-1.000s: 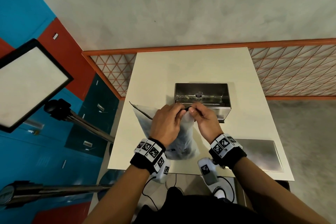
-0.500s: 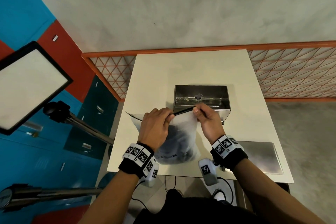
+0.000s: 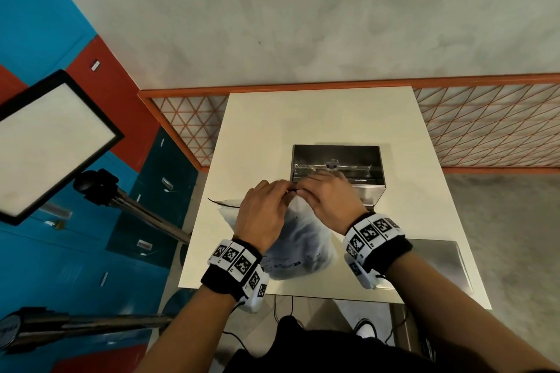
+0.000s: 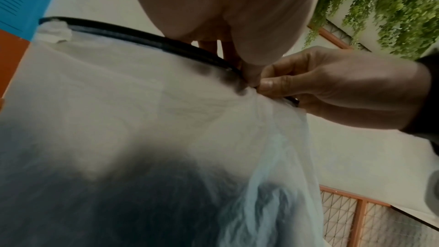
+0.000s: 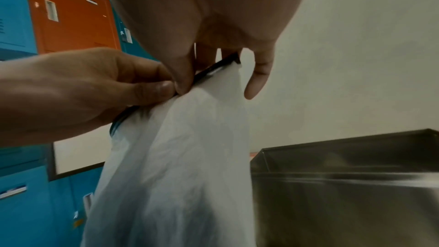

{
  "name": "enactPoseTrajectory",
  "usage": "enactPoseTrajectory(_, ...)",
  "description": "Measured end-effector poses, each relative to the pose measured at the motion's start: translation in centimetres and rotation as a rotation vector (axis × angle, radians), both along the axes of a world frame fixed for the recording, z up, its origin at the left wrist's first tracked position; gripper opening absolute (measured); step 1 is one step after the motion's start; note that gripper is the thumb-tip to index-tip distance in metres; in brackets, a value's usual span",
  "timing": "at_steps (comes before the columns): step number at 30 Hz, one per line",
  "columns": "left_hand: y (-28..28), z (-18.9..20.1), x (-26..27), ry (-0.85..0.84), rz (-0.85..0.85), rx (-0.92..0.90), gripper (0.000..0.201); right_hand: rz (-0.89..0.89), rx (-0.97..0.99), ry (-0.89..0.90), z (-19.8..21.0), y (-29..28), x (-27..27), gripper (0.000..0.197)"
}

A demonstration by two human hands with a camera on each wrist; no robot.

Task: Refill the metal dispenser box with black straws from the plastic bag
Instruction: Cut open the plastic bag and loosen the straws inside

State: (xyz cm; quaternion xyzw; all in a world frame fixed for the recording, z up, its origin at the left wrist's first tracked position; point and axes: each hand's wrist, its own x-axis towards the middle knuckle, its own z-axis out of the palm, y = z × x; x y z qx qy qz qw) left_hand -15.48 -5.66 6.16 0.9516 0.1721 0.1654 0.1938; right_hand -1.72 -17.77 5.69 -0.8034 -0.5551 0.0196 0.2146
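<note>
A translucent plastic bag (image 3: 303, 239) stands on the white table (image 3: 318, 118) just in front of the open metal dispenser box (image 3: 336, 157). Dark straws (image 4: 142, 204) show as a blurred mass through its lower part. Along its top runs a black closure strip (image 4: 142, 39). My left hand (image 3: 288, 189) and right hand (image 3: 303, 191) meet at the middle of that strip, each pinching it between thumb and fingers. In the right wrist view the bag (image 5: 190, 157) hangs beside the box (image 5: 344, 185). The box's inside looks bare apart from a metal rod.
A flat metal lid (image 3: 436, 260) lies at the table's near right corner. An orange mesh railing (image 3: 485, 130) runs behind the table. A light panel on a stand (image 3: 51, 142) and blue and red lockers are to the left.
My hands were apart half a second ago, with the black strip stretched between them. They have since come together at its middle. The bag stays in front of the box.
</note>
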Motion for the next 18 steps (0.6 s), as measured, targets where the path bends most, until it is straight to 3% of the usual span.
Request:
enactPoseTrajectory(5,0.1,-0.2,-0.5,0.046,-0.02,0.073,0.015,0.022,-0.031,0.079,-0.4,-0.4,-0.5,0.035)
enactPoseTrajectory(10,0.8,-0.5,-1.4,0.045,0.005,0.073,0.011,-0.006,0.068,0.079,-0.2,-1.4,-0.6,0.024)
enactPoseTrajectory(18,1.9,-1.4,-3.2,-0.001,0.015,0.084,0.018,-0.017,0.042,0.123,-0.5,-2.2,-0.4,0.031)
